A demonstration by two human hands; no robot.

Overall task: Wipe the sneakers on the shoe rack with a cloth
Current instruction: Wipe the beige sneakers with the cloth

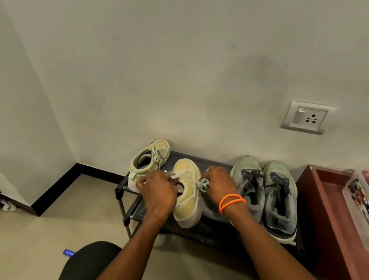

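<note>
A pale yellow sneaker [187, 191] stands on the black shoe rack [204, 232], toe toward the wall. My left hand [157, 191] grips its collar and laces on the left side. My right hand [219, 186], with orange bands at the wrist, holds a bunched grey-white cloth [204, 185] against the sneaker's right side. Its yellow mate [151, 159] sits at the rack's left end, tipped on its side. A grey-green pair [267, 196] with dark laces stands at the right end.
A maroon cabinet [324, 203] with a clear plastic box [365, 208] on it adjoins the rack on the right. A wall socket [307, 117] sits above. A small blue object [68, 253] lies on the tiled floor near my knee.
</note>
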